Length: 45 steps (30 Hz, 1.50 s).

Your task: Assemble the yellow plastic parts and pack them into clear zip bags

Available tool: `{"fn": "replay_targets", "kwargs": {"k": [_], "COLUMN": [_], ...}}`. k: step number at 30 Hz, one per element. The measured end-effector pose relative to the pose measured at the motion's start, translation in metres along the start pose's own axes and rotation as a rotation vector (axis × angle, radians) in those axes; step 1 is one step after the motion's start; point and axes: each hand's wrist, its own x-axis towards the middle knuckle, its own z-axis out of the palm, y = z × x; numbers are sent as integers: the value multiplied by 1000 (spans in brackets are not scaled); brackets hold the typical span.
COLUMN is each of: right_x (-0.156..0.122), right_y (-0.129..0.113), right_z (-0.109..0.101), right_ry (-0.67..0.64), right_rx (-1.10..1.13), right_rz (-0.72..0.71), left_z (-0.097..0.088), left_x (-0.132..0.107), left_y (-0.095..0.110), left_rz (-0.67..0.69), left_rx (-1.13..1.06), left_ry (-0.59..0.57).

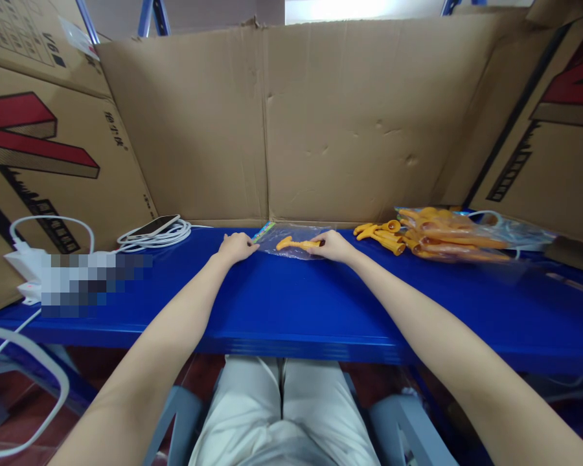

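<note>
A clear plastic bag (pixel 296 233) with a green and yellow header strip (pixel 263 230) lies flat near the back of the blue tabletop. My left hand (pixel 237 248) is closed at the bag's left end, fingertips pinching it beside the strip. Over the bag, my right hand (pixel 337 246) grips the right end of an orange plastic piece (pixel 291 244), whose left end is hooked like a hammer head. Whether the piece is inside the bag or on top of it, I cannot tell. My right fingers hide its other end.
Loose orange pieces (pixel 381 237) lie right of my right hand, beside clear bags (pixel 459 236) filled with more. On the left are a phone (pixel 154 226), a coiled white cable (pixel 158 238) and a white power strip (pixel 32 268). Cardboard walls (pixel 359 123) enclose the blue table (pixel 296 304).
</note>
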Motion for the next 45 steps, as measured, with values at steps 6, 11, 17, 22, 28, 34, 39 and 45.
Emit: {"fn": "replay_targets", "kwargs": {"k": [6, 11, 17, 22, 28, 34, 39, 45], "right_x": [-2, -2, 3, 3, 0, -2, -3, -3], "right_y": [-3, -5, -4, -6, -10, -13, -14, -12], "right_z": [2, 4, 11, 21, 22, 20, 18, 17], "right_ry": [-40, -58, 42, -57, -114, -162, -227, -276], "right_rx": [28, 105, 51, 256, 401, 479, 480, 534], "right_rz": [-48, -58, 44, 11, 10, 31, -14, -31], "left_z": [2, 2, 3, 7, 10, 6, 5, 16], "left_x": [2, 4, 6, 8, 9, 6, 4, 9], "left_y": [0, -1, 5, 5, 3, 3, 9, 13], "left_rz": [97, 72, -38, -115, -154, -103, 94, 343], "left_rx": [-164, -294, -485, -626, -632, -458, -354, -312], "left_ry": [-60, -44, -84, -59, 45, 151, 155, 16]}}
